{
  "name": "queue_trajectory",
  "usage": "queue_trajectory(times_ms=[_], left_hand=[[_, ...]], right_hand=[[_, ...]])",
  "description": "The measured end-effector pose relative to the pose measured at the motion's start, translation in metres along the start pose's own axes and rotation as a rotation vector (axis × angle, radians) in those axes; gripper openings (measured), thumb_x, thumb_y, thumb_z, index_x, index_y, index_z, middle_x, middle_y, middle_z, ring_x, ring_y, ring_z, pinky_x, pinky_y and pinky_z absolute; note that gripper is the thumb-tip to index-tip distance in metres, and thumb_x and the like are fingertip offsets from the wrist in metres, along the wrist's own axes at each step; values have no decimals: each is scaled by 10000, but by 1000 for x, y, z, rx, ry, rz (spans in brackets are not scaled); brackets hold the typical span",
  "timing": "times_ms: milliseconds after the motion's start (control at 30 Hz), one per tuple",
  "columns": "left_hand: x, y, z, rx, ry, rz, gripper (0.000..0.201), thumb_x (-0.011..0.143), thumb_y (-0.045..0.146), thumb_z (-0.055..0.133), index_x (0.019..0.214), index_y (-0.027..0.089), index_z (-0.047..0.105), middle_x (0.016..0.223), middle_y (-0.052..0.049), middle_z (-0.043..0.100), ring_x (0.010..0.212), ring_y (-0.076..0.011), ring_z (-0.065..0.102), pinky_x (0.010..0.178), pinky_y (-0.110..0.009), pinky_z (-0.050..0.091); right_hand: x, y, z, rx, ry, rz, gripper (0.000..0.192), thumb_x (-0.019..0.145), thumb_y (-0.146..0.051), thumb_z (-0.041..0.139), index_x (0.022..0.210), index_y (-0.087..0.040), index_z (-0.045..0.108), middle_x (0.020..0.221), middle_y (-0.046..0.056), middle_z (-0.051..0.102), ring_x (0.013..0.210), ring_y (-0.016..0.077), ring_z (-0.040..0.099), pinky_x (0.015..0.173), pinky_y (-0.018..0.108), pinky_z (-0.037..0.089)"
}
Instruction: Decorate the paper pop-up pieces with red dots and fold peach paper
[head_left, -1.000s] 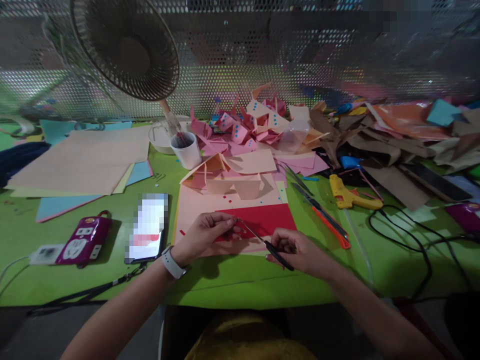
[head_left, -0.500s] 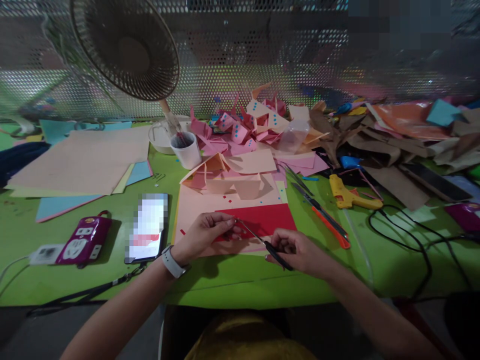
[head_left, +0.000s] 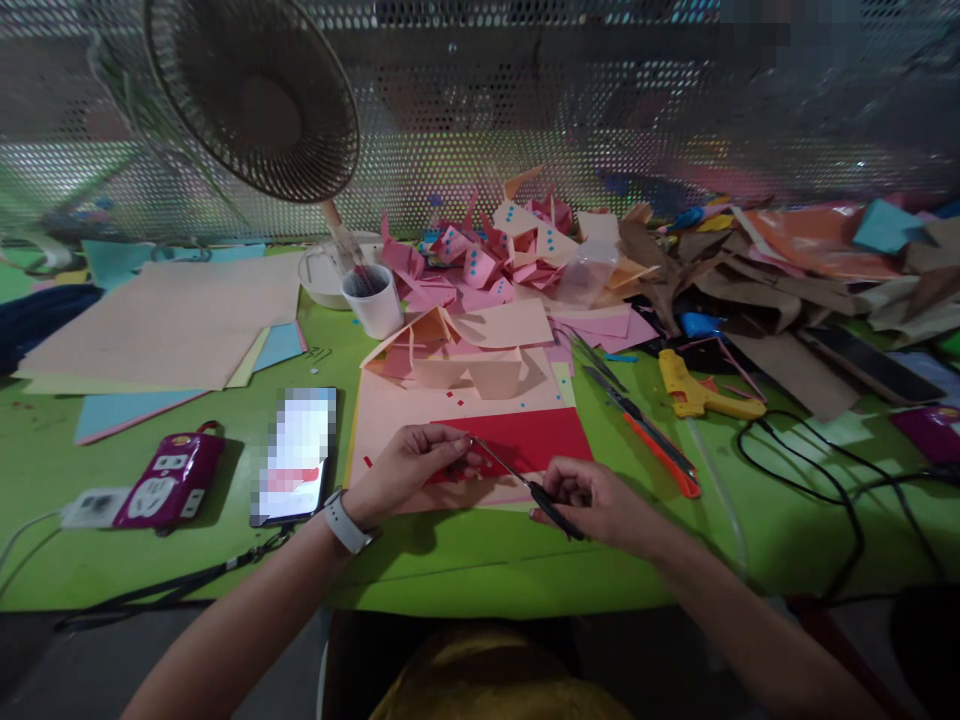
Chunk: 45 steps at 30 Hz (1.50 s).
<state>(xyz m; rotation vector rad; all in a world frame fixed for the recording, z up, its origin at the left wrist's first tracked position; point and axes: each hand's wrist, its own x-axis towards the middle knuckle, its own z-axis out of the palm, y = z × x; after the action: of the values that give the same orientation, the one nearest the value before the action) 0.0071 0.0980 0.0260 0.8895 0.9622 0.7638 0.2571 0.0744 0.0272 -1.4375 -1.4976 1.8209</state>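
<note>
With the left hand (head_left: pixel 409 468) pinching a small red scrap at the scissors (head_left: pixel 525 485) tips, gripped by the right hand (head_left: pixel 600 505) above the red sheet (head_left: pixel 536 437), a hasty snip risks nicking the fingertips.

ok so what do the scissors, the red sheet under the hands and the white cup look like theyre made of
Scissors in the right hand: thin blades with a dull grey glint, probably metal; black matte handles, likely plastic.
Red sheet: flat, matte, crisp straight edges, so paper or thin card.
White cup: smooth and opaque; plastic or paper, the look leaves it open.
The left hand pinches something small at the blade tips, too small to tell.
</note>
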Motion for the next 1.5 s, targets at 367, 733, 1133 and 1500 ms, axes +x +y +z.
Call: queue_trajectory(times_ms=[367, 733, 1133, 1500], left_hand=[[1, -2, -3, 52, 15, 8, 295, 802, 413, 736, 847, 122, 722, 785, -82, 754, 644, -125, 677, 666, -246, 538], [1, 2, 0, 28, 15, -2, 311, 767, 417, 765, 838, 120, 705, 779, -78, 753, 626, -119, 671, 653, -244, 542], [1, 2, 2, -56, 39, 6, 355, 713, 435, 811, 848, 122, 713, 782, -65, 754, 712, -135, 695, 734, -259, 565], [1, 0, 1, -28, -6, 6, 327, 737, 416, 792, 875, 127, 728, 814, -77, 758, 700, -136, 690, 725, -267, 549]], right_hand=[[1, -1, 0, 62, 11, 10, 561, 516, -550, 873, 661, -198, 461, 545, -84, 477, 473, 61, 442, 439, 197, 333], [1, -1, 0, 68, 18, 7, 545, 529, -557, 866, 662, -192, 484, 549, -82, 469, 475, 61, 438, 438, 198, 365], [-1, 3, -1, 41, -27, -19, 506, 616, -552, 826, 714, -192, 484, 588, -59, 503, 524, 74, 450, 481, 205, 351], [-2, -2, 1, 24, -32, 6, 536, 550, -542, 860, 672, -195, 469, 567, -70, 482, 504, 67, 427, 471, 199, 327]])
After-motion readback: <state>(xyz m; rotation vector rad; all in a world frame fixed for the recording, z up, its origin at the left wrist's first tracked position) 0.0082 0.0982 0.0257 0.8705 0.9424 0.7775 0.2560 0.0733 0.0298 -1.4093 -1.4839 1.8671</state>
